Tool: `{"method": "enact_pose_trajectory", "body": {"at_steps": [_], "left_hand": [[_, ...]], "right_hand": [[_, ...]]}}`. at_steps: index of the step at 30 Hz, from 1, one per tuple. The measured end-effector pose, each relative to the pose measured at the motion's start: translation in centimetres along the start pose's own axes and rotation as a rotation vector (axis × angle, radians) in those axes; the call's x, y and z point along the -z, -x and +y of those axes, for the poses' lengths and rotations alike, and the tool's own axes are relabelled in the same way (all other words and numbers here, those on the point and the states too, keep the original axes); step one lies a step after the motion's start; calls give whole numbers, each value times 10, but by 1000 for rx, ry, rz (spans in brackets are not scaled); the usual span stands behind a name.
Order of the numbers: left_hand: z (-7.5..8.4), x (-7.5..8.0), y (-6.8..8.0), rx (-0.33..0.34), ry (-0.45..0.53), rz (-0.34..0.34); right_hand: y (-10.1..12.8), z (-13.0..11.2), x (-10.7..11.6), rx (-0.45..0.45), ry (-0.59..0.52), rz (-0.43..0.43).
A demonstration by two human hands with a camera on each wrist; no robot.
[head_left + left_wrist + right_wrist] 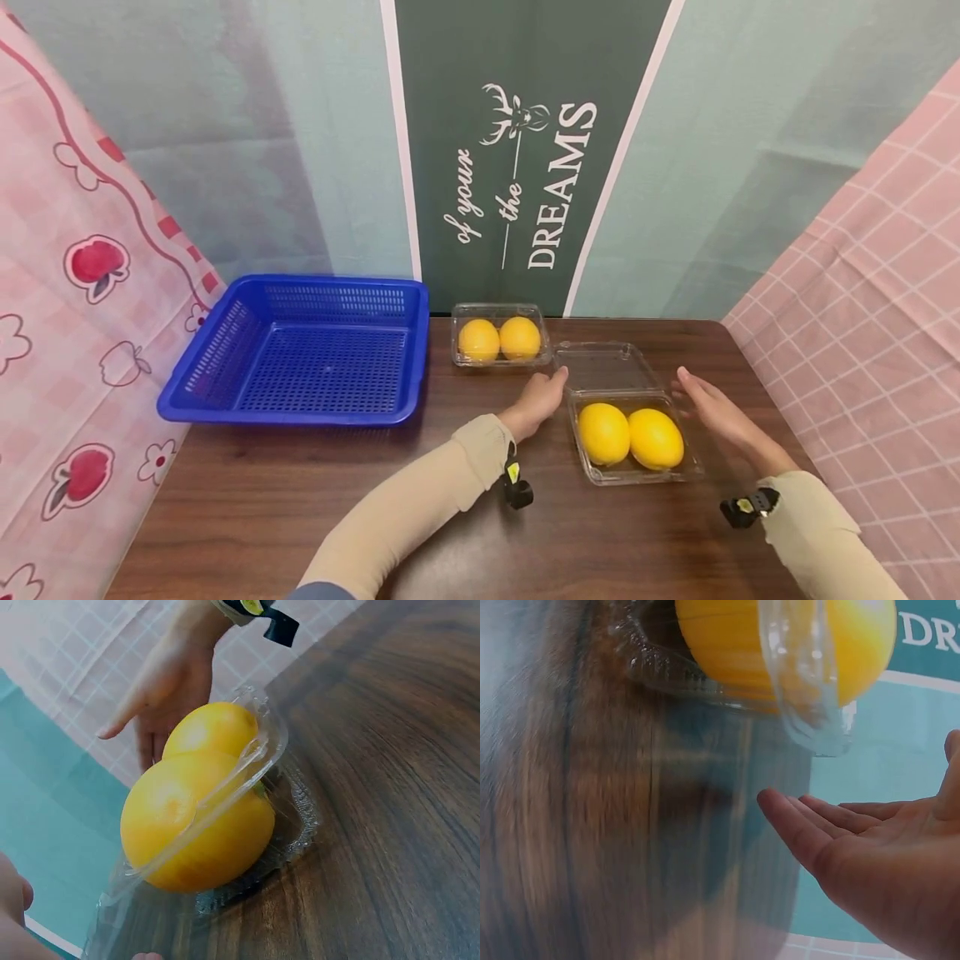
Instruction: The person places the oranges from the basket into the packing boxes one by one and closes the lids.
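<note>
An open clear plastic clamshell box (600, 477) stands on the right side of the table, with two yellow oranges (603, 434) in its base. Its clear lid (607, 369) is folded back toward the wall. Beside the lid's left edge is my left hand (534, 404), thumb uppermost; whether it touches the plastic cannot be told. My right hand (716, 410) is on the box's other side, apart from it, its fingers extended and holding nothing, as the right wrist view also shows. In the left wrist view the oranges (199, 825) sit behind the clear box wall.
A second clear box (500, 308) with two oranges (520, 337) stands at the table's back edge, left of the open lid. A blue plastic basket (292, 419) is on the left. Printed cloths (862, 275) hang around the brown wooden table (600, 542).
</note>
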State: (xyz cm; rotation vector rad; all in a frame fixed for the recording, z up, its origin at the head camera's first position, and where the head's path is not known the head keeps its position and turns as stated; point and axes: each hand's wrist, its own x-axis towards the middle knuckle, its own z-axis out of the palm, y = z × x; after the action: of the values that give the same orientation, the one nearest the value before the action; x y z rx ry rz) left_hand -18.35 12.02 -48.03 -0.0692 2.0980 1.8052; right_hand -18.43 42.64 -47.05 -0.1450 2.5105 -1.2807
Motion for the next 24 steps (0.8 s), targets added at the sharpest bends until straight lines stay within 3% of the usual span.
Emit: {"method": "enact_pose_trajectory", "body": {"at_steps": [7, 15, 24], "left_hand": [[-2, -6, -8, 41, 61, -30], [3, -13, -10, 43, 60, -27], [8, -11, -9, -25, -23, -37]], "right_hand": [[-17, 8, -5, -63, -98, -50], [-24, 8, -8, -43, -219, -87], [-22, 4, -6, 13, -336, -88]]}}
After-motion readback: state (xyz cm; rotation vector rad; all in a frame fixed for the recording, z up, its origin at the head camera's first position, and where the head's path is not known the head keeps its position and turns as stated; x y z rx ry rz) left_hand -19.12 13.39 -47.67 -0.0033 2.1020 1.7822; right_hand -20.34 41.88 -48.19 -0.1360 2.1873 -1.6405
